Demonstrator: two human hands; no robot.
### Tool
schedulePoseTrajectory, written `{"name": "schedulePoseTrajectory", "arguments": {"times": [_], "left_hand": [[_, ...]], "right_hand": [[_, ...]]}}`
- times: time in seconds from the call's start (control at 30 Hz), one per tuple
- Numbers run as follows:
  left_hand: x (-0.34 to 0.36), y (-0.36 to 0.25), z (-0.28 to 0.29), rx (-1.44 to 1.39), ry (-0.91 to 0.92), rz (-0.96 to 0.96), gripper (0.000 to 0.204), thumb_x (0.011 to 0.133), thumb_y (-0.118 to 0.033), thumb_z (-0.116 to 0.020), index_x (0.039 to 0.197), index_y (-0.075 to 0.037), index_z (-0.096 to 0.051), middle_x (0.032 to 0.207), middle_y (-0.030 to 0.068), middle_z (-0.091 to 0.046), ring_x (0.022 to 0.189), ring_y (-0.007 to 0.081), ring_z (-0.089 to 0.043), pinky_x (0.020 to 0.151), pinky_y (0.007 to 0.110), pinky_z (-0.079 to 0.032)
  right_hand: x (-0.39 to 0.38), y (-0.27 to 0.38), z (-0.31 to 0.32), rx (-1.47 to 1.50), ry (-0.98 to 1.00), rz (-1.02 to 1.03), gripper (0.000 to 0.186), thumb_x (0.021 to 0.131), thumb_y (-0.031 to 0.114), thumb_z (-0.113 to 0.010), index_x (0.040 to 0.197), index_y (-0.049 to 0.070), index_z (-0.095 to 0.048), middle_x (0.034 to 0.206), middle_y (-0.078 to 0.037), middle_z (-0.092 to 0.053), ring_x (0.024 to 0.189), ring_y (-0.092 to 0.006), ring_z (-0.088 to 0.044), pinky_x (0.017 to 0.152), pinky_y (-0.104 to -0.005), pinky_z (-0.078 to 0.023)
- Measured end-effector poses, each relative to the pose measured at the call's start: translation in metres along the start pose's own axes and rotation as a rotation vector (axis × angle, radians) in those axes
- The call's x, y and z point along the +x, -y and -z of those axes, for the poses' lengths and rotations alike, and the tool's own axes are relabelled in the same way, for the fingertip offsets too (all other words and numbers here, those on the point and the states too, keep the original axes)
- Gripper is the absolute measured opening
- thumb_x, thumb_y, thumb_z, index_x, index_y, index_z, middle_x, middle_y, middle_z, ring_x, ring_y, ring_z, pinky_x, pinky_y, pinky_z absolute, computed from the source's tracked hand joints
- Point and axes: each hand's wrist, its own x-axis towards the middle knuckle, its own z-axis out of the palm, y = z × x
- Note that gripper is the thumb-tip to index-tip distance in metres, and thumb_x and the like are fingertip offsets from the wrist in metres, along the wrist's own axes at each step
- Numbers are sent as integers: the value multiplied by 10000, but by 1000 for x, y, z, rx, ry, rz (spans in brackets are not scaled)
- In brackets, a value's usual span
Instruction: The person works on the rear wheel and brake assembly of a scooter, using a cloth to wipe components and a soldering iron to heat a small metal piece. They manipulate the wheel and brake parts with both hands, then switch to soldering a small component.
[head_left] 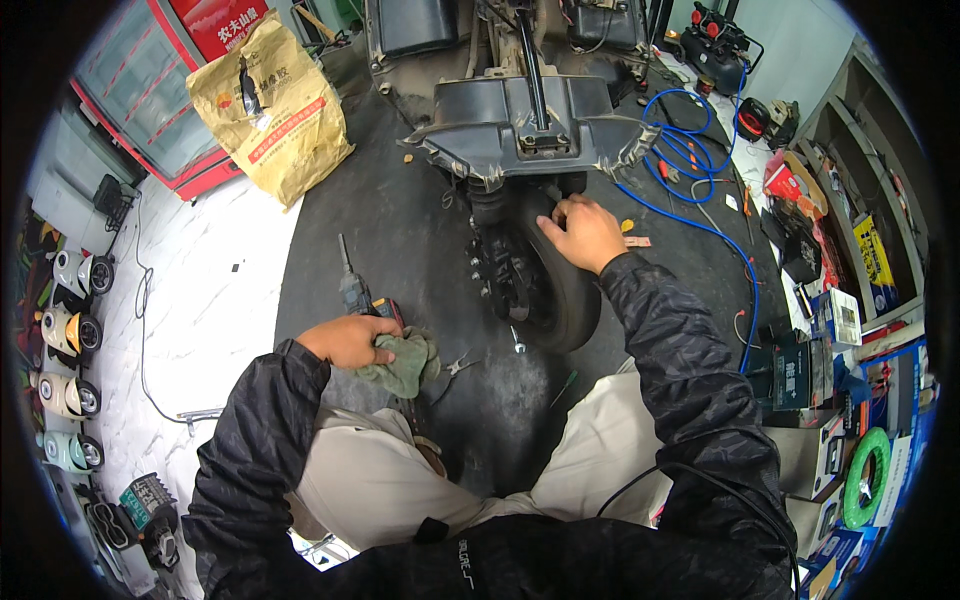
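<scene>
My left hand (355, 341) is closed on a greyish-green cloth (400, 365), beside a power tool (355, 293) with a red-and-black battery lying on the dark mat (330, 260). My right hand (585, 230) has its fingers curled on the top of the black wheel's tyre (570, 310), below the vehicle's raised plastic body (475, 140); its fingertips are partly hidden. A black slotted arm (500, 270) runs beside the wheel. Pliers (455, 368), a small shiny metal piece (519, 345) and a green screwdriver (565, 388) lie on the mat near my knees.
A yellow paper sack (270, 140) leans by a red glass-door fridge (150, 100) at back left. Small toy-like scooters (75, 330) line the left wall. Blue hose (740, 250), an air compressor (712, 55), shelving (865, 180) and stacked boxes (810, 450) crowd the right side.
</scene>
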Motion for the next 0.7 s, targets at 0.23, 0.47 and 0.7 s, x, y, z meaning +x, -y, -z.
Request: {"name": "schedulePoseTrajectory", "arguments": {"times": [0.23, 0.47, 0.7], "left_hand": [[2, 0, 0, 16, 1, -10, 443, 977, -292, -759, 1357, -91, -652, 1208, 178, -727, 1094, 355, -687, 946, 433, -528], [3, 3, -2, 6, 28, 26, 451, 973, -313, -759, 1362, -109, -657, 1216, 181, -728, 1115, 368, -688, 956, 451, -530], [3, 4, -3, 28, 12, -9, 460, 979, -332, -752, 1380, -130, -652, 1260, 185, -714, 1156, 389, -673, 968, 467, -525]], "right_hand": [[-1, 0, 0, -9, 8, 13, 376, 938, 392, -721, 794, 45, -734, 912, -162, -716, 896, -398, -709, 809, -514, -566], [-1, 3, 2, -1, -9, -11, 392, 946, 400, -720, 819, 30, -732, 872, -158, -683, 879, -401, -686, 791, -519, -538], [-2, 0, 1, 11, 14, -10, 383, 943, 397, -724, 842, 28, -737, 921, -165, -699, 885, -406, -692, 797, -521, -539]]}}
